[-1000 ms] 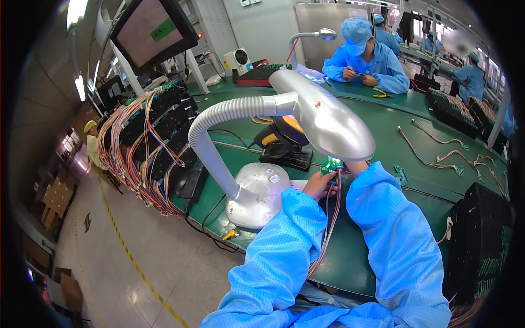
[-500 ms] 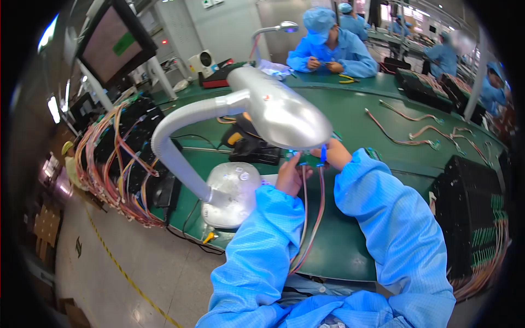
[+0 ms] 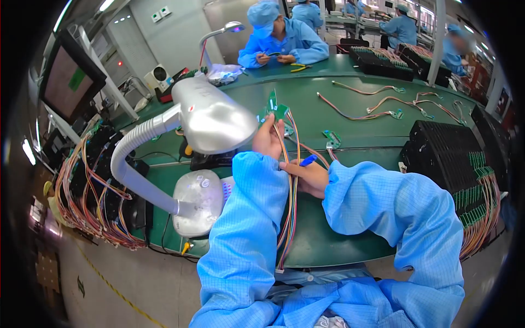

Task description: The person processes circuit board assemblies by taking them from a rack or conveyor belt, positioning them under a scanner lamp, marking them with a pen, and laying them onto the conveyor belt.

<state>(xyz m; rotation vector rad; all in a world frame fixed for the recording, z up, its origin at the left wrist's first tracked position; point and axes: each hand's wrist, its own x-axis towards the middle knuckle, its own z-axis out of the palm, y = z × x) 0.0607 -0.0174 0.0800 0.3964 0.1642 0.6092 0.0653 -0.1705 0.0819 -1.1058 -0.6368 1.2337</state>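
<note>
I hold green circuit boards (image 3: pixel 280 111) in the left hand (image 3: pixel 268 139) above the desk (image 3: pixel 339 246), wires (image 3: pixel 293 197) trailing to its near edge, a blue object (image 3: pixel 308 160) in the right hand (image 3: pixel 310 177), thumb at the wires

Green circuit boards (image 3: pixel 280 111) in left grip (image 3: pixel 267 140), coloured wires (image 3: pixel 290 210) at right grip (image 3: pixel 310 177), silver lamp (image 3: pixel 217 120) nearby.
</note>
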